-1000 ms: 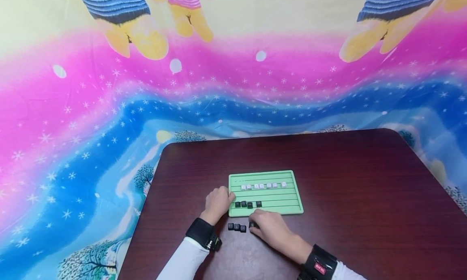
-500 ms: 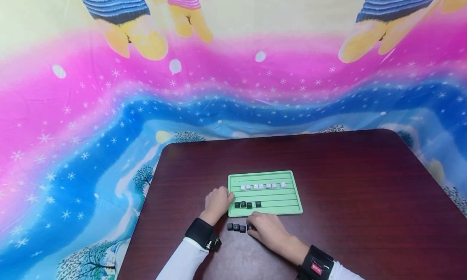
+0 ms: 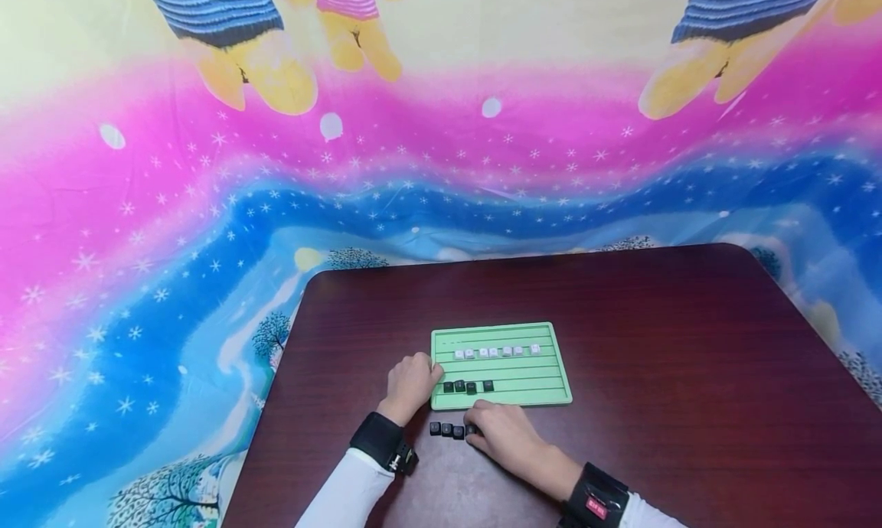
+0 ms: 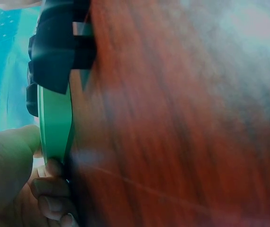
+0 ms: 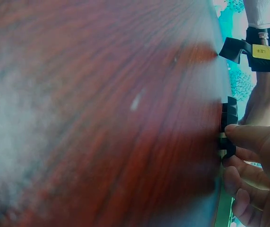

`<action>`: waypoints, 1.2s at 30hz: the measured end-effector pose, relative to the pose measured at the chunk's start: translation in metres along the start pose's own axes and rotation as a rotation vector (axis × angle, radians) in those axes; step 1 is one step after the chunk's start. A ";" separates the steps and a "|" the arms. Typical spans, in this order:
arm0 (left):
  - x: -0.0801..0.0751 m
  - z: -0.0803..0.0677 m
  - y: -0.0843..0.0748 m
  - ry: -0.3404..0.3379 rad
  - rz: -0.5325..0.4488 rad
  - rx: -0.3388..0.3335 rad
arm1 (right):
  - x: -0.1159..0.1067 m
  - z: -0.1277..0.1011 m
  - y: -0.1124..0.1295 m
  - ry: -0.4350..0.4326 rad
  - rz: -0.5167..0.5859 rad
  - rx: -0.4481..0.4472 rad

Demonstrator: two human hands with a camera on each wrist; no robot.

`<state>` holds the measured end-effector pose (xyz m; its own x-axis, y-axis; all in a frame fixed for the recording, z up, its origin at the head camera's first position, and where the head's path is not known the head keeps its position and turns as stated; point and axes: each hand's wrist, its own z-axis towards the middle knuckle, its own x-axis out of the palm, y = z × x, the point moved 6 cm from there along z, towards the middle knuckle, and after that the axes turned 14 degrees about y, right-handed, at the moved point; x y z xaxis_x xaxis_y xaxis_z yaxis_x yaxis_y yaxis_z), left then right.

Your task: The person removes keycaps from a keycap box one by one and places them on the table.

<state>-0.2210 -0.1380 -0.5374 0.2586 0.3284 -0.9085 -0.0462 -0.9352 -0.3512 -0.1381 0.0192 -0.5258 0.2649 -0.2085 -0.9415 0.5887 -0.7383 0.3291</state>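
Note:
A ridged green board [image 3: 530,376] lies on the table. White keycaps [image 3: 484,353] stand along an upper ridge, and several black keycaps [image 3: 459,386] sit lower down. My left hand [image 3: 412,384] grips the board's left edge, thumb over the rim and fingers curled at its side in the left wrist view. In front of the board, three black keycaps [image 3: 446,429] stand in a row on the table. At the row's right end my right hand [image 3: 506,434] pinches another black keycap [image 5: 228,148] between thumb and fingers, right beside its neighbours.
The dark red-brown table [image 3: 661,344] extends to both sides and behind the board. A cartoon-print cloth [image 3: 441,153] hangs behind its far edge. Each wrist wears a black strap [image 3: 602,493].
My right hand has slid slightly left with the pinched keycap, narrowing the gap to the three in the row. My left hand stays on the board's edge.

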 end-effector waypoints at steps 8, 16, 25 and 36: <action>-0.001 0.000 0.000 0.005 -0.003 -0.004 | -0.001 0.000 -0.001 0.007 0.004 0.000; -0.002 -0.001 0.000 0.001 0.003 0.003 | -0.003 0.000 -0.002 0.002 0.014 -0.003; -0.003 -0.001 -0.001 -0.008 -0.002 0.010 | -0.008 -0.002 -0.007 -0.053 0.019 0.002; -0.002 -0.001 -0.001 0.011 -0.014 0.016 | -0.019 -0.003 -0.013 -0.091 0.023 0.017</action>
<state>-0.2206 -0.1381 -0.5352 0.2703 0.3395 -0.9009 -0.0577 -0.9284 -0.3672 -0.1482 0.0347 -0.5118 0.2076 -0.2824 -0.9366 0.5700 -0.7432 0.3504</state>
